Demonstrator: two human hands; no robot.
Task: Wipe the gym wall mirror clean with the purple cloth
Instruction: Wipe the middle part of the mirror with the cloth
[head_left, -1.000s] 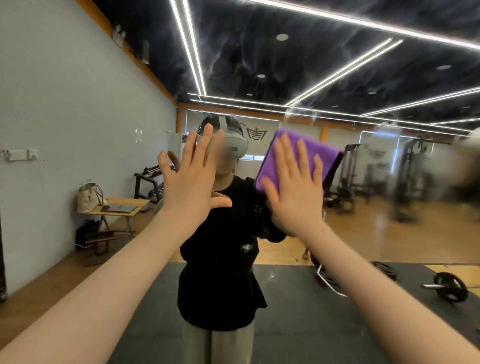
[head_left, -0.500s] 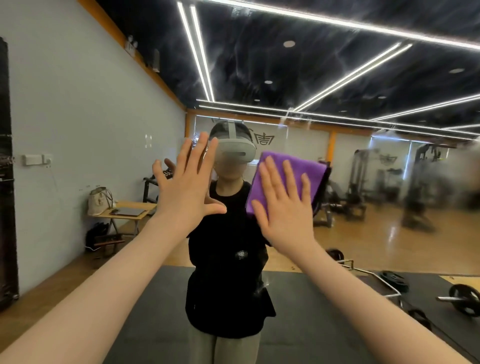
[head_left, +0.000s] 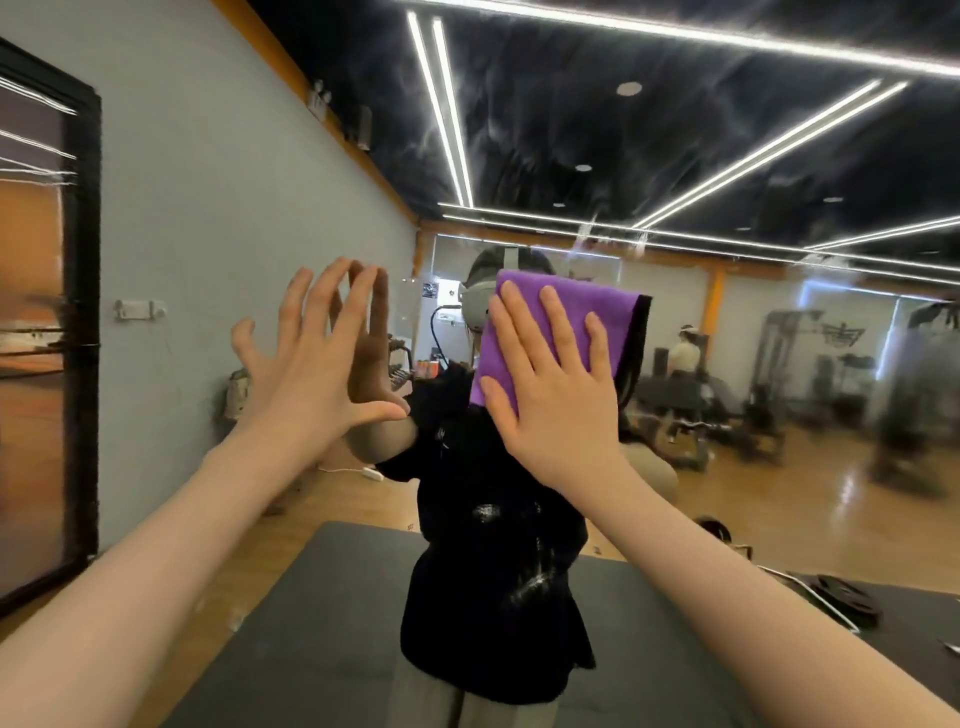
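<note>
Change: since the earlier frames the purple cloth (head_left: 563, 332) sits higher on the mirror (head_left: 779, 364), covering the reflected headset.
Right hand (head_left: 558, 387): flat, fingers straight, pressing the cloth to the glass.
Left hand (head_left: 317, 358): released, fingers spread, fingertips at the mirror.
Writing: none legible.
Around: gym machines (head_left: 789, 374) reflected far right; dark mat (head_left: 322, 623) near.
Hard to make out: right side blurred.

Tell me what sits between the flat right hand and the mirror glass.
In the head view, the folded purple cloth lies pressed between the right hand and the wall mirror.
</note>
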